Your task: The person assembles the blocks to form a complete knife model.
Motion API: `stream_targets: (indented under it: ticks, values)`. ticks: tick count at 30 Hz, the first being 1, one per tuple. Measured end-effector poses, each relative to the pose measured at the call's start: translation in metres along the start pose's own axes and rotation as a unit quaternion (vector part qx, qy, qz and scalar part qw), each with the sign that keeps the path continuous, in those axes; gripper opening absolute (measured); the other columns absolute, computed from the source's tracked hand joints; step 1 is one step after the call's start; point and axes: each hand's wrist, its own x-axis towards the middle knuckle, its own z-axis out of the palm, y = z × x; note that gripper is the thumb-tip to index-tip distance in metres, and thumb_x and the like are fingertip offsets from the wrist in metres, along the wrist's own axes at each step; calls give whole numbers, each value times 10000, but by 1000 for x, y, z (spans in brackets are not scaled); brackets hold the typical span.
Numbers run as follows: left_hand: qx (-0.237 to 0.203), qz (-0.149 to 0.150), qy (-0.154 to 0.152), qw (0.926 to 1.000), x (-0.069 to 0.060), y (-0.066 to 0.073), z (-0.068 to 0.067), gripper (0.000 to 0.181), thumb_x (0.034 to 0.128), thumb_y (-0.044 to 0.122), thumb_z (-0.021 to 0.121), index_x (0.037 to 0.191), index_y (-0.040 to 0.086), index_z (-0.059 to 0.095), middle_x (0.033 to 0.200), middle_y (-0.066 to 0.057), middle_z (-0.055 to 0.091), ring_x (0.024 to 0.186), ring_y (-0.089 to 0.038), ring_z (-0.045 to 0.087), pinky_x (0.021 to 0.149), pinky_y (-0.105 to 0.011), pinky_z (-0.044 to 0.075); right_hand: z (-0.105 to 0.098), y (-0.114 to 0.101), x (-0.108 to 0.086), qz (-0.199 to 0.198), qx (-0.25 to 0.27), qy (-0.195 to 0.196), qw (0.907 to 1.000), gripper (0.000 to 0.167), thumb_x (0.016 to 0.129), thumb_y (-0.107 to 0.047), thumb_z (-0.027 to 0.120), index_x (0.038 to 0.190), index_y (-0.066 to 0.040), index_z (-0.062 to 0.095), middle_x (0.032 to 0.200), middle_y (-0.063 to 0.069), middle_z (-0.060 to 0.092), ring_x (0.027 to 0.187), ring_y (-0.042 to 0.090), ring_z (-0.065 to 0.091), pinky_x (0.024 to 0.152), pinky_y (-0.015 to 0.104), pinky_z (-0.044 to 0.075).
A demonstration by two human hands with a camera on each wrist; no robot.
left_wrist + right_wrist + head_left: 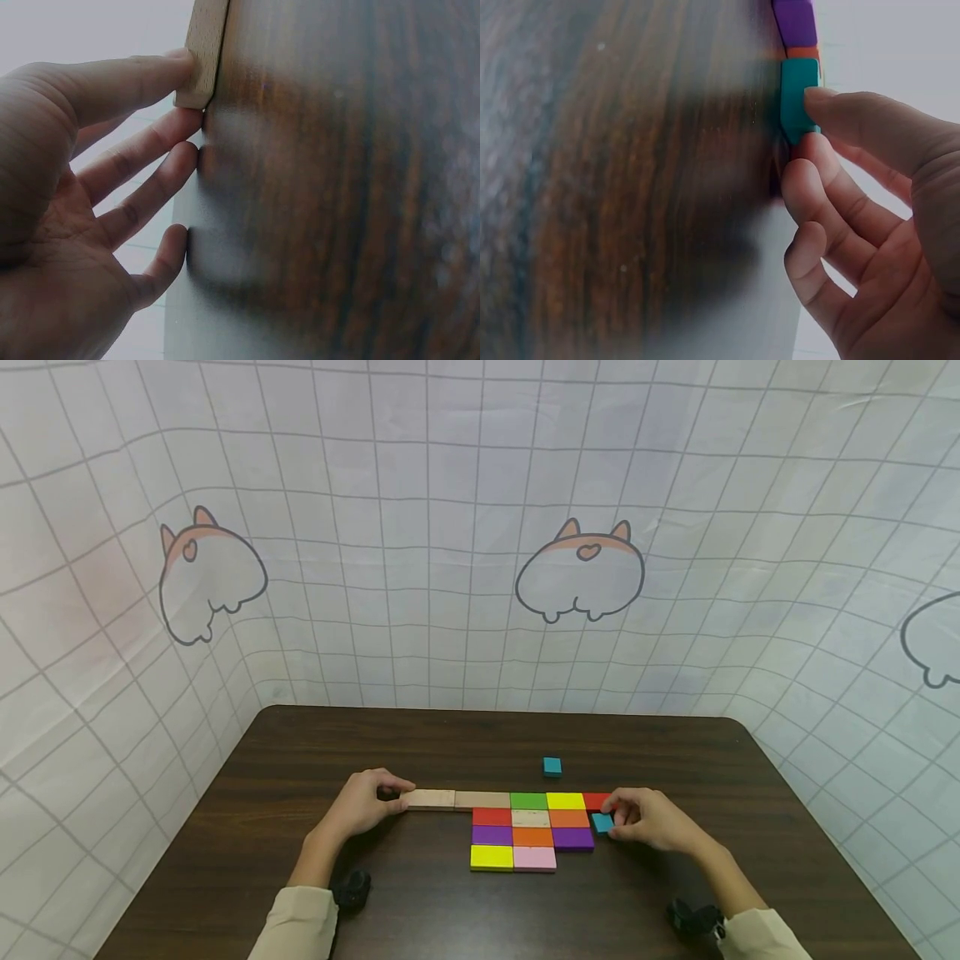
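Observation:
My left hand (360, 807) pinches the outer end of a plain wooden block (429, 799), its thumb on the near side in the left wrist view. That block starts a row running right: another plain block (482, 800), then green (528, 802), yellow (565, 802) and red (596, 802) ones. With thumb and fingertips my right hand (660, 821) holds a small teal block (800, 97), just below the red block and right of an orange block (569, 819). The right fingers partly cover the red block's end.
Below the row lie more blocks edge to edge, including purple (573, 839), pink (535, 859) and yellow (491, 858) ones. A second teal block (552, 767) lies apart behind the row. The dark wooden table (420, 910) meets a white grid-patterned curtain (420, 652).

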Motion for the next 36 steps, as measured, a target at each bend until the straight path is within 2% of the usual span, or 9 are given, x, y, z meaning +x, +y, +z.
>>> stream_targets:
  ticks: [11, 29, 36]
  values:
    - [9, 6, 7, 10000, 0, 0, 1, 223, 881, 157, 812, 1091, 230, 813, 1024, 61, 725, 952, -142, 609, 864, -400, 525, 2, -4, 2, 81, 68, 64, 9999, 232, 881, -178, 812, 1049, -101, 671, 801, -25, 600, 711, 110, 553, 673, 221, 506]
    - [-87, -38, -5, 10000, -2, -1, 1, 229, 890, 152, 803, 1102, 237, 808, 1034, 66, 720, 965, -145, 622, 878, -420, 543, 4, -5, 4, 143, 70, 63, 9999, 214, 887, -143, 796, 1068, -109, 687, 833, -19, 623, 752, 137, 573, 691, 219, 525]
    - [-124, -51, -28, 9999, -1, -1, 1, 232, 891, 149, 801, 1108, 233, 807, 1035, 64, 717, 970, -151, 618, 879, -420, 540, -3, -6, 5, 33, 100, -186, 9998, 229, 900, -177, 791, 1092, -106, 690, 849, -23, 634, 762, 117, 579, 703, 221, 523]
